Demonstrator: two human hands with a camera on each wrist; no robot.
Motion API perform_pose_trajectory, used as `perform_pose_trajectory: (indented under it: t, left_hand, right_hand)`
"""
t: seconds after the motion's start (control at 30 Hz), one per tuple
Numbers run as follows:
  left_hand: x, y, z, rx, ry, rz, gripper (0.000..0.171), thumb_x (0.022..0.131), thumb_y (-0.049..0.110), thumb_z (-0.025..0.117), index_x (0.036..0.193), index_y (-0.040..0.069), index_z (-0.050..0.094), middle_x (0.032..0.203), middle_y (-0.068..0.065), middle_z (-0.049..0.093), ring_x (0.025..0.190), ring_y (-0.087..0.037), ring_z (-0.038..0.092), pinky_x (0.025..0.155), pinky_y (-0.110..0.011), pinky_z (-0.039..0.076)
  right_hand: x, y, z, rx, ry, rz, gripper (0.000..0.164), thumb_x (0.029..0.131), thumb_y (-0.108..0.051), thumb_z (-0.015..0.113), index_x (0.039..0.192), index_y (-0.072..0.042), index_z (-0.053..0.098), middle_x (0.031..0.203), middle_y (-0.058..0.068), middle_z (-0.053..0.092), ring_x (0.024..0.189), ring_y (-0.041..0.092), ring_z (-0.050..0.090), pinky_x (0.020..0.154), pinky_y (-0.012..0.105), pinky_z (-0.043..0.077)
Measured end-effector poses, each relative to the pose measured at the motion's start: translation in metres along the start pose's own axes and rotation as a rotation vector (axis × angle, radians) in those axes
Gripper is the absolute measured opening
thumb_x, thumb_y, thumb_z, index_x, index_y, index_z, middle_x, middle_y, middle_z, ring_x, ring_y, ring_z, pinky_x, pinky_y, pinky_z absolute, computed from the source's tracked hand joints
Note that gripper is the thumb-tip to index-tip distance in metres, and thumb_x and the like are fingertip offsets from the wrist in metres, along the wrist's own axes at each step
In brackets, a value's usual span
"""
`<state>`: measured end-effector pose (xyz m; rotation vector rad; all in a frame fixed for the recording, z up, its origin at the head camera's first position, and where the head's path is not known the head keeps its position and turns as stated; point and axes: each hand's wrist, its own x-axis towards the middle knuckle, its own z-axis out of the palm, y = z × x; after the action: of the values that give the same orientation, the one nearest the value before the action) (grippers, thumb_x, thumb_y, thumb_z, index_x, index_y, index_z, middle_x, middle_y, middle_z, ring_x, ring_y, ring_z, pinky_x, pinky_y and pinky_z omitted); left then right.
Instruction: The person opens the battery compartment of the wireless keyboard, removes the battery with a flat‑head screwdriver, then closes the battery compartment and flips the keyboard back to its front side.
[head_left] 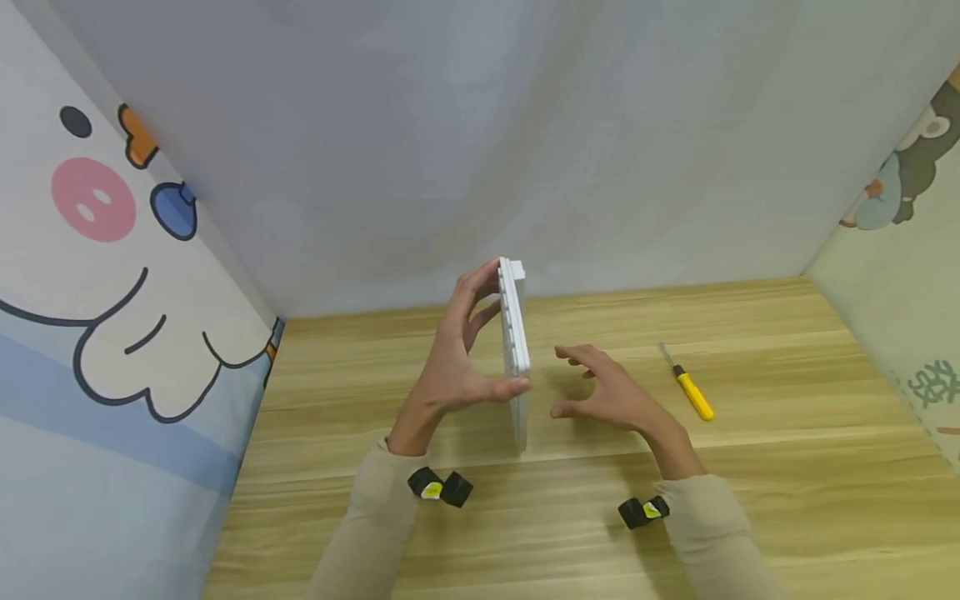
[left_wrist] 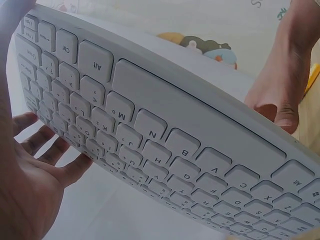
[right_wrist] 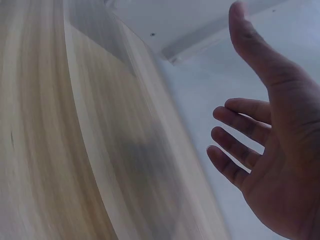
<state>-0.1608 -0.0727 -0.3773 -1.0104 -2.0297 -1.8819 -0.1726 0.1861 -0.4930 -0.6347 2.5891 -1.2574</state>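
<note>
A white computer keyboard (head_left: 515, 329) is held on edge above the table by my left hand (head_left: 459, 371). The thumb lies at its near edge and the fingers reach its far part. Its keys (left_wrist: 152, 125) face left and fill much of the left wrist view. To its right, my right hand (head_left: 611, 396) hovers apart from it, thumb and fingers spread with nothing between them. The right wrist view shows the same hand (right_wrist: 282, 165) near the keyboard's plain white underside (right_wrist: 145, 20).
A screwdriver (head_left: 693, 393) with a yellow and black handle lies on the wood-grain table (head_left: 795, 433), right of my right hand. A pale curtain-like backdrop (head_left: 390, 167) rises behind the table. Panels with cartoon prints (head_left: 93, 200) stand at both sides.
</note>
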Motion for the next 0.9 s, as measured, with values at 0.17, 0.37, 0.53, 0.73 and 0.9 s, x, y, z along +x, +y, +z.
perform_pose_trajectory:
  t: [0.17,0.37,0.53,0.73,0.9]
  left_hand:
    - [0.002,0.000,0.001,-0.004,0.003,0.001,0.131,0.063,0.075,0.082,0.160,0.007,0.026,0.151,-0.021,0.037,0.139,-0.031,0.043,0.122,-0.048,0.042]
    - [0.003,0.000,0.002,-0.026,0.002,-0.002,0.131,0.063,0.075,0.083,0.160,0.007,0.026,0.149,-0.022,0.037,0.139,-0.030,0.043,0.122,-0.049,0.042]
    - [0.003,0.000,0.003,-0.035,-0.001,-0.007,0.130,0.064,0.075,0.083,0.160,0.008,0.026,0.149,-0.022,0.037,0.139,-0.029,0.043,0.122,-0.050,0.041]
    - [0.004,0.001,0.003,-0.068,0.011,-0.007,0.131,0.064,0.075,0.083,0.160,0.007,0.025,0.150,-0.022,0.035,0.141,-0.030,0.042,0.123,-0.052,0.040]
    - [0.004,0.002,0.003,-0.119,0.025,0.001,0.132,0.064,0.072,0.084,0.160,0.005,0.023,0.153,-0.023,0.033,0.142,-0.030,0.041,0.123,-0.055,0.038]
  right_hand:
    - [0.005,-0.005,0.010,0.018,-0.043,-0.028,0.104,0.070,-0.044,0.093,0.155,-0.012,0.042,0.157,0.009,0.048,0.140,0.036,0.048,0.111,0.054,0.049]
    - [0.008,-0.008,0.018,0.035,-0.099,-0.036,0.112,0.065,-0.041,0.096,0.157,-0.015,0.037,0.161,0.010,0.043,0.143,0.040,0.044,0.115,0.059,0.044]
    - [0.008,-0.007,0.023,0.029,-0.128,-0.045,0.122,0.062,-0.043,0.097,0.161,-0.018,0.031,0.162,0.012,0.042,0.146,0.041,0.041,0.121,0.065,0.034]
    - [0.008,-0.006,0.027,0.055,-0.163,-0.074,0.130,0.060,-0.040,0.099,0.163,-0.012,0.024,0.162,0.017,0.040,0.148,0.042,0.039,0.124,0.064,0.030]
    - [0.008,-0.008,0.028,0.078,-0.180,-0.092,0.133,0.058,-0.039,0.100,0.163,-0.014,0.022,0.163,0.018,0.038,0.149,0.041,0.038,0.123,0.063,0.033]
